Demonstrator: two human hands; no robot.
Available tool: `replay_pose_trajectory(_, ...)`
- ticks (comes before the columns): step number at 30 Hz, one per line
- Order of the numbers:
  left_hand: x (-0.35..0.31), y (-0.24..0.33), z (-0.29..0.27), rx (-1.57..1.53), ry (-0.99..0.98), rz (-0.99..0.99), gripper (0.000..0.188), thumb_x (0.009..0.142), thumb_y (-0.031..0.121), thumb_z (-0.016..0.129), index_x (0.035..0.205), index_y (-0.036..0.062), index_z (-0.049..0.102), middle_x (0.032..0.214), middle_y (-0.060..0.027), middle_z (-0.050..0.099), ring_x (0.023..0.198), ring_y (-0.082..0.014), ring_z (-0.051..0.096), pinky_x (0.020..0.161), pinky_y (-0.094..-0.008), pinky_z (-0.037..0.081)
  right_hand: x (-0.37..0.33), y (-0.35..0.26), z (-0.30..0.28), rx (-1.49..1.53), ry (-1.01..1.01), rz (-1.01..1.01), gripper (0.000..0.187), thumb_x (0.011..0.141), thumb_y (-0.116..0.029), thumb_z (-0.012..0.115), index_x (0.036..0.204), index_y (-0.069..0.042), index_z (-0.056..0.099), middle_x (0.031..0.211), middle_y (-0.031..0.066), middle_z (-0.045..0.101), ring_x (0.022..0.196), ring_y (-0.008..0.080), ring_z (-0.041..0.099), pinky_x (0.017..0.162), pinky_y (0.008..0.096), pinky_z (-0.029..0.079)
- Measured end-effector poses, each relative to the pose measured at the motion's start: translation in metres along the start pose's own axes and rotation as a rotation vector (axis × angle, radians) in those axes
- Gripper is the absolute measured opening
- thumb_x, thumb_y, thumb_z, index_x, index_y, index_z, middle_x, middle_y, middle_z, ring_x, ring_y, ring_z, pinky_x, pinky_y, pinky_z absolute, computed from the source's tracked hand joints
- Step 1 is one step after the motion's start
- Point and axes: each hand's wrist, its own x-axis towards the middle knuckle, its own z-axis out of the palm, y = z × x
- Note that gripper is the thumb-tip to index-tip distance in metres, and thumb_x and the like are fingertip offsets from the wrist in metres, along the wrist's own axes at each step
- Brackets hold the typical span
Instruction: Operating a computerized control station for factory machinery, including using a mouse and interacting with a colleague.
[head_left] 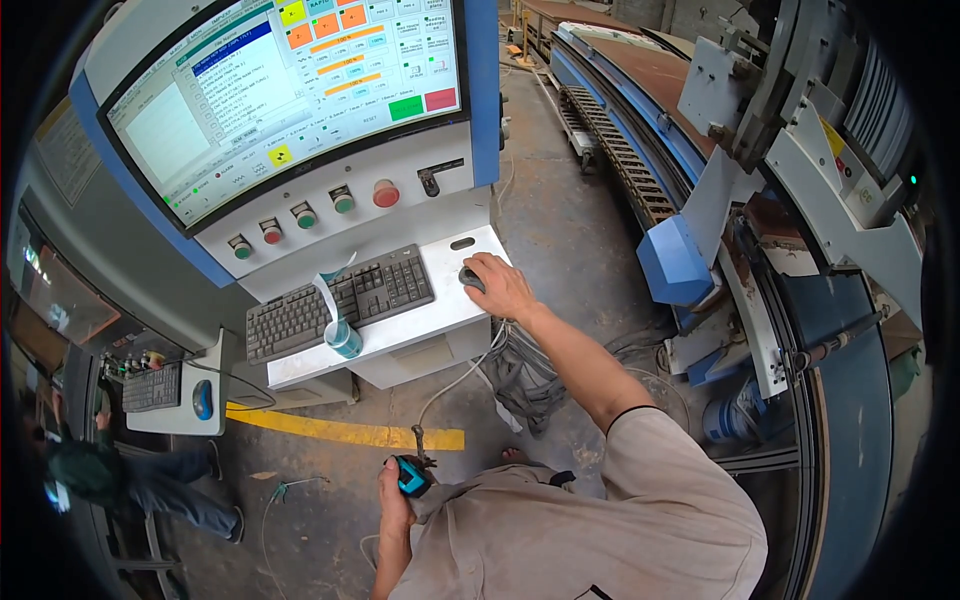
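My right hand (500,285) rests over a dark computer mouse (471,279) at the right end of a white shelf (466,247), its fingers curled round the mouse. Held low in front of my body, my left hand (397,495) grips a compact teal and black tape measure (411,478). A black keyboard (385,288) lies on the shelf to the left of the mouse. At the keyboard's front edge stands a small teal roll (343,339) with a pale strip curling up from it. Above the shelf, a lit control screen (290,100) shows lists and coloured buttons.
Below the screen runs a row of push buttons, with a large red knob (386,193). A long machine bed (625,90) extends at the right. Cables (525,370) hang and pile beneath the shelf. At the far left, another person (150,485) is near a second keyboard (152,388).
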Motion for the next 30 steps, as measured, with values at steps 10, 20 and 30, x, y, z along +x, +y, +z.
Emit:
replay_pose_trajectory(10,-0.0029,0.004,0.0053,0.0,0.004,0.003,0.058,0.099,0.058,0.056,0.102,0.0013,0.065,0.08,-0.0126,0.068,0.07,-0.0258,0.068,0.066,-0.0372,0.055,-0.0002,0.002,0.0007,0.012,0.019,-0.014,0.05,0.087,-0.025,0.071,0.132,-0.008,0.061,0.135,0.0135,0.06,0.123,0.0353,0.059,0.101,0.0466,0.052)
replay_pose_trajectory(20,-0.0037,0.0011,0.0025,0.014,0.027,0.012,0.059,0.098,0.059,0.055,0.102,0.0007,0.066,0.08,-0.0132,0.069,0.07,-0.0253,0.068,0.067,-0.0363,0.055,-0.0004,0.0013,0.0003,0.01,0.025,-0.025,0.05,0.087,-0.026,0.071,0.132,-0.007,0.061,0.135,0.0136,0.06,0.123,0.0349,0.059,0.101,0.0464,0.052)
replay_pose_trajectory(30,-0.0041,0.0026,-0.0012,-0.007,0.004,0.021,0.057,0.102,0.053,0.053,0.105,-0.0019,0.068,0.085,-0.0127,0.071,0.073,-0.0226,0.069,0.071,-0.0341,0.055,0.0,0.0022,0.0003,0.012,0.015,-0.023,0.05,0.087,-0.026,0.072,0.132,-0.007,0.06,0.135,0.0142,0.059,0.123,0.0351,0.059,0.101,0.0468,0.052)
